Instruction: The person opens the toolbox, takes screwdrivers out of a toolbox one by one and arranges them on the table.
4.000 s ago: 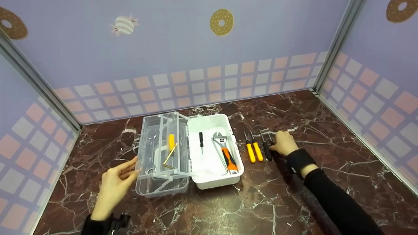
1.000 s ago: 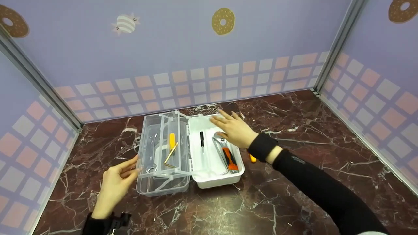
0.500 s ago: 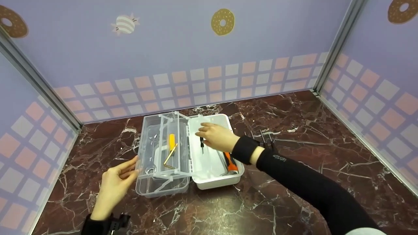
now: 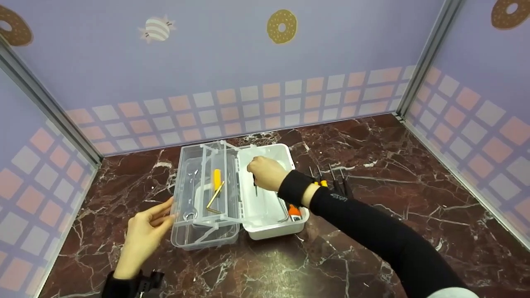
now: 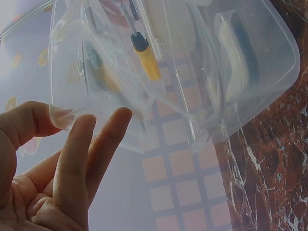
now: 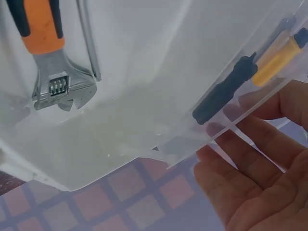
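Note:
A white toolbox (image 4: 265, 234) lies with its clear lid (image 4: 181, 236) folded to the left. My left hand (image 4: 145, 231) pinches the lid's left edge between thumb and fingertips. My right hand (image 4: 269, 173) reaches into the box from the right, its fingers bent down over a small black screwdriver (image 4: 255, 191). In the right wrist view these fingers (image 6: 257, 149) are spread, not wrapped round the black handle (image 6: 226, 91), their tips beside it. Seen from the head, the forearm partly covers an adjustable wrench (image 4: 295, 211) with an orange and black handle.
A yellow-handled screwdriver (image 4: 217, 179) and a gold hex key (image 4: 215, 198) lie in the clear tray section. Grey bent rod (image 4: 284, 213) is beside the wrench. Several more screwdrivers (image 4: 324, 182), yellow and black, lie on the marble table, partly behind the right forearm. Walls rise behind and at both sides.
My right hand has left the screwdrivers on the table, swung left over the toolbox and lowered to the small black screwdriver, its fingers bending. The left hand stays at the lid.

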A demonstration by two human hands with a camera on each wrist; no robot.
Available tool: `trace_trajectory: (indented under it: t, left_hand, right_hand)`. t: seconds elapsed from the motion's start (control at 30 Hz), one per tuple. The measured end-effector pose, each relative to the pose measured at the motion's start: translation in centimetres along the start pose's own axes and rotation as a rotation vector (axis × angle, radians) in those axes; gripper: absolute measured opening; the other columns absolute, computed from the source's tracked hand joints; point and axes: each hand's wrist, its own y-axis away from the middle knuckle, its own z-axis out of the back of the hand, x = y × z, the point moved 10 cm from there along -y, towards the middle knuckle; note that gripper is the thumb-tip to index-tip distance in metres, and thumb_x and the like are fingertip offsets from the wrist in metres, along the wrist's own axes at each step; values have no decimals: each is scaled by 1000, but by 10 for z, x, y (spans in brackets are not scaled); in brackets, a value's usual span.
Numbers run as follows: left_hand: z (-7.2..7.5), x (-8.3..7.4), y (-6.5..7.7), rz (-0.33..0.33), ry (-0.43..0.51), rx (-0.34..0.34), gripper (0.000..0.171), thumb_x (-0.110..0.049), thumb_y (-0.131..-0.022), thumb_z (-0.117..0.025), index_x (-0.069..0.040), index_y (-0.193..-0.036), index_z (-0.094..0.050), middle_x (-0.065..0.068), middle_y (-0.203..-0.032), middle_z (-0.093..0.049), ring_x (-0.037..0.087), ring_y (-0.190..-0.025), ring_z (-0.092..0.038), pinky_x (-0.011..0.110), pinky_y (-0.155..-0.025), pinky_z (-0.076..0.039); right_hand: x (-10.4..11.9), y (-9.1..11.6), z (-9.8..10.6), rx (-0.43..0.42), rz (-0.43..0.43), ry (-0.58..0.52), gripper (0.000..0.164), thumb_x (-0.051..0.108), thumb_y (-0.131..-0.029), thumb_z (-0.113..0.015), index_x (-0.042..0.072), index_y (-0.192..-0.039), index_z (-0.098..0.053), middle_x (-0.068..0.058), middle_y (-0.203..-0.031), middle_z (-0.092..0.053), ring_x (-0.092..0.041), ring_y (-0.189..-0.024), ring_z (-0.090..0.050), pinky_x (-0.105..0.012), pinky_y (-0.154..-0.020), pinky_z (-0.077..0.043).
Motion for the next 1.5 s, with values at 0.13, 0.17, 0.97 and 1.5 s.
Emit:
trace_trajectory:
  t: [0.13,0.17,0.97,1.5]
  left_hand:
    - [0,0,0,3,8,6,40,0,-88,-71,3,-127,-64,20,-125,-65,17,-94,-74,6,-74,-54]
    - [0,-1,0,-1,10,6,39,0,-88,-71,3,-127,-64,21,-125,-65,20,-95,-74,5,-74,-53]
    - [2,-2,0,-33,7,-25,38,4,-86,-70,3,-124,-66,20,-122,-67,5,-98,-68,2,-76,-51]
    - [-1,0,0,-15,21,-2,39,2,-87,-70,4,-126,-64,22,-124,-65,35,-103,-70,3,-75,-52]
  right_hand:
    - [1,-2,-3,4,-36,26,14,-11,-81,-61,-1,-84,-70,-19,-90,-71,-36,-88,-69,-47,-75,-60]
    - [2,-2,-4,5,-37,39,14,-11,-81,-62,-1,-84,-70,-19,-90,-71,-36,-88,-69,-47,-75,-60]
    - [33,0,-2,-130,276,425,11,5,-89,-64,12,-91,-73,-2,-82,-71,-19,-76,-66,-31,-60,-59]
    - [-11,23,36,-138,100,225,18,-8,-84,-65,-2,-101,-68,-13,-93,-71,-25,-80,-69,-29,-70,-62]
